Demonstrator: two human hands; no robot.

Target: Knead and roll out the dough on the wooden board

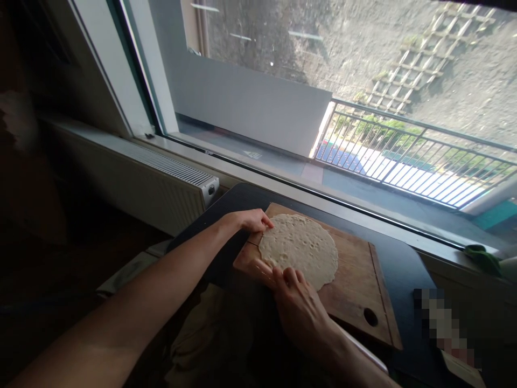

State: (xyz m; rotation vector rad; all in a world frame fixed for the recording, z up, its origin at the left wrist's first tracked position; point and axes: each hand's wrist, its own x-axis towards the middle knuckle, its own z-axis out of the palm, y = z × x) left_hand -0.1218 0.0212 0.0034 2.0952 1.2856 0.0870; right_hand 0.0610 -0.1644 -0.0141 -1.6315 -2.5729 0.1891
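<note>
A round, pitted sheet of rolled-out dough (301, 248) lies flat on a wooden cutting board (355, 269). My left hand (256, 220) is at its far left edge, with finger and thumb closed on the rim. Closed fingers of my right hand (297, 296) rest at the near edge of the dough. A smooth, shiny strip (262, 269) shows just left of those fingers, and a long pale bar (359, 345) pokes out beside my right forearm. Whether these are one held thing is hidden by the hand.
Under the board is a dark table (399, 264), set against a window sill (307, 196). A white radiator (161, 172) stands to the left. Something pale and crumpled (197, 328) lies below the table's near edge. At right, a blurred-out item (444, 323) and a dark green object (482, 260) are visible.
</note>
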